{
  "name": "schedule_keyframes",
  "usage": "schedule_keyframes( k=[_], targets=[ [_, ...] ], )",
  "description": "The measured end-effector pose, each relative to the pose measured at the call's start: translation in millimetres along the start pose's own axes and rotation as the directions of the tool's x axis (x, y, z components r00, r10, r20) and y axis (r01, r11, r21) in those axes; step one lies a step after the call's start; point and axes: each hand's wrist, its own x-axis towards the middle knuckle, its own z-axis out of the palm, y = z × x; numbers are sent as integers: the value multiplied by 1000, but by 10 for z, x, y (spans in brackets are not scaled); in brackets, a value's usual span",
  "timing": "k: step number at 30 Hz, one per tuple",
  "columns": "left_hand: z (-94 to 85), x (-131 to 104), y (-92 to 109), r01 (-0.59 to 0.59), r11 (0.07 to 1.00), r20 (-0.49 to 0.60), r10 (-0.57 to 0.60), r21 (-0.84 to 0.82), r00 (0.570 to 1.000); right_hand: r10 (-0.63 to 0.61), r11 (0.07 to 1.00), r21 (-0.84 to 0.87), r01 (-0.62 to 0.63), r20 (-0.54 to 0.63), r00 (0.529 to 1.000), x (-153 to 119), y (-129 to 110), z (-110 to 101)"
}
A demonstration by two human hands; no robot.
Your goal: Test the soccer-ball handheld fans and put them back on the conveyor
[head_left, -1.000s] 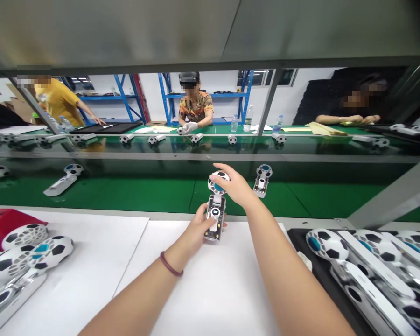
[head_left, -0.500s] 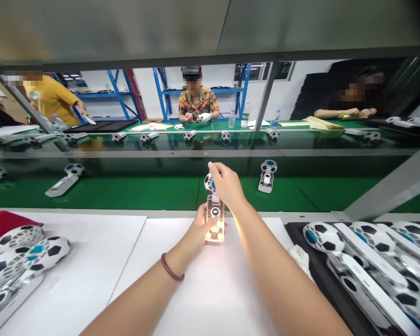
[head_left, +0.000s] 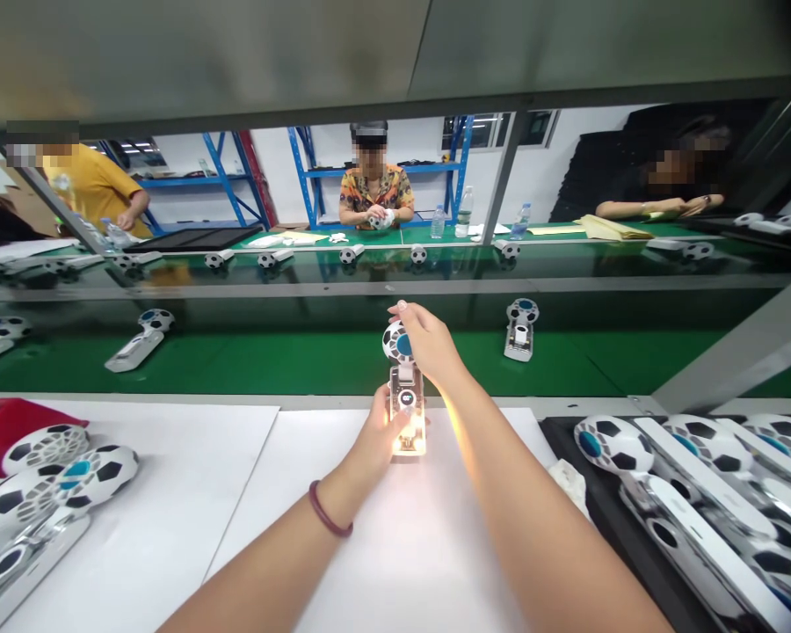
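Note:
My left hand [head_left: 379, 431] is wrapped around the handle of a football-patterned handheld fan [head_left: 405, 387], its thumb on the front. The fan stands upright over the white work surface's far edge. A small round display shows on the handle, whose lower part glows warm yellow. My right hand [head_left: 431, 338] is at the right side of the fan's black-and-white head, overlapping its edge. Its fingers are bent close together at the top of the head; whether they pinch anything is hidden. A dark red band circles my left wrist.
Similar fans lie on the green conveyor [head_left: 303, 352] ahead. More fill a black tray [head_left: 599, 519] at right; several lie at left beside a red container [head_left: 19, 426]. A slanted metal post [head_left: 744, 343] stands at right. Co-workers sit or stand beyond the far belt.
My right hand has shifted slightly right, uncovering more of the fan's head. Fans on the near belt have moved right; those on the far belt, slightly left. The opposite co-worker's hands have come together.

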Motion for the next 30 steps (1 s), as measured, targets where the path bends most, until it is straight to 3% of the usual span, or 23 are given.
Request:
schedule_keyframes(
  k=[5,9,14,17,21,23,30],
  targets=[
    [-11,-3,-12,-56,998,28,57,-33,998,56,977,202,-67,62,997,47,33,0],
    [-35,6,-44,-59,997,71,62,-55,996,132,860,462,-214,203,970,66,104,-23],
    [-66,39,-65,-63,998,47,64,-24,997,173,640,625,-447,451,876,5,319,-14],
    [-70,45,-40,-68,998,32,68,-20,997,74,543,648,-534,596,799,-54,475,18],
    [-88,30,0,-69,998,18,69,-15,997,-20,595,528,-605,763,646,-93,619,14],
    [-107,22,13,-75,997,42,75,0,996,-5,632,472,-614,795,606,-94,653,-8],
    [-204,19,77,-20,999,141,15,31,990,113,652,408,-639,781,615,-104,649,-8]
  ],
)
